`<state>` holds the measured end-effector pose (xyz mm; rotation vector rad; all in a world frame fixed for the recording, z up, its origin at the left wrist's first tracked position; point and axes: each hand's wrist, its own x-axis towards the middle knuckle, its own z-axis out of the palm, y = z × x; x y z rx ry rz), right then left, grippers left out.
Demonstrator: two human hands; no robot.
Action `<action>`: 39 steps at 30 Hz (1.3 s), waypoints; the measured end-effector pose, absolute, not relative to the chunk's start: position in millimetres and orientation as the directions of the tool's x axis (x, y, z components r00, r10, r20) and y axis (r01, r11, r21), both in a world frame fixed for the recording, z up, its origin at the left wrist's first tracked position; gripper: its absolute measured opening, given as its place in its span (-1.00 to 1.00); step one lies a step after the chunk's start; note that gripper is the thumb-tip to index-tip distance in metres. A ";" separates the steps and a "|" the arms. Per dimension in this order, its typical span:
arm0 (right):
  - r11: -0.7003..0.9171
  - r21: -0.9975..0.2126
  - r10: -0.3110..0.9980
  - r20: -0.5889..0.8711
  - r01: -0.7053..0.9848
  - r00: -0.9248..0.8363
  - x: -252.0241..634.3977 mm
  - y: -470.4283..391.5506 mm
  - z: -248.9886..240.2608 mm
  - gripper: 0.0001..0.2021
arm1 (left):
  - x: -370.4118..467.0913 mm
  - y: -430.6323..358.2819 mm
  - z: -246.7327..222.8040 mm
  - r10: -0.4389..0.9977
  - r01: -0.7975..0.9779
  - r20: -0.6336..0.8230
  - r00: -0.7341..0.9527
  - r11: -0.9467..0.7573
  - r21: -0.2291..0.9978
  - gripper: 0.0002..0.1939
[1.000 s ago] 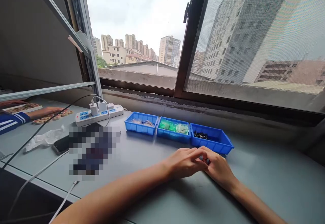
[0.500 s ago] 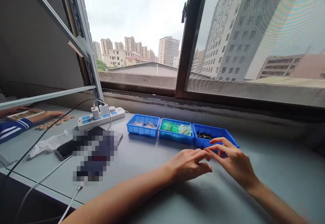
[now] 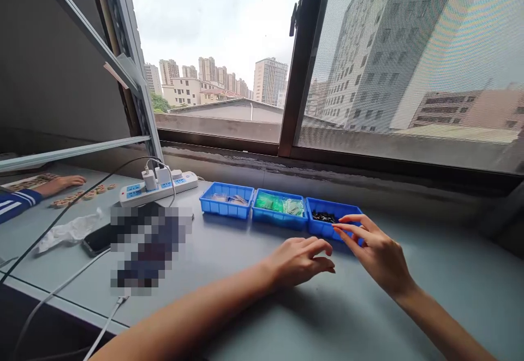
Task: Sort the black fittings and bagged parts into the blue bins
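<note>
Three blue plastic bins stand in a row near the window. Small black parts (image 3: 325, 217) lie in the right bin (image 3: 313, 230). My right hand (image 3: 374, 252) is in front of that bin, thumb and fingertips pinched together; anything between them is too small to make out. To its left, my left hand (image 3: 301, 261) hovers low over the table with its thumb and curved fingers apart, nothing visible in them. Green and pale packets (image 3: 278, 204) fill the middle bin (image 3: 278, 219). Clear packets with small pieces (image 3: 229, 198) sit in the left bin (image 3: 225, 210).
On the left are a white power strip (image 3: 159, 189) with plugs and cables, a dark phone (image 3: 96, 238), a partly pixelated device (image 3: 151, 252) and crumpled plastic (image 3: 71, 231). Another person's hand (image 3: 67, 182) is near round wooden pieces (image 3: 84, 194) at the far left.
My hands have come apart; their fingertips met before. The right hand keeps its pinch beside the right bin, while the left hand has drawn slightly away. The whole view has shifted a little.
</note>
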<state>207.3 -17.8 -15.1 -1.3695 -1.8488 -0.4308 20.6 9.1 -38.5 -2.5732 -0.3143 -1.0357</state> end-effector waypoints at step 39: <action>0.413 -0.243 0.870 0.389 0.878 -0.302 200.2 -22.5 -19.8 -0.76 | 18.9 11.4 -34.6 0.465 0.580 0.618 0.634 -0.814 0.018 -0.81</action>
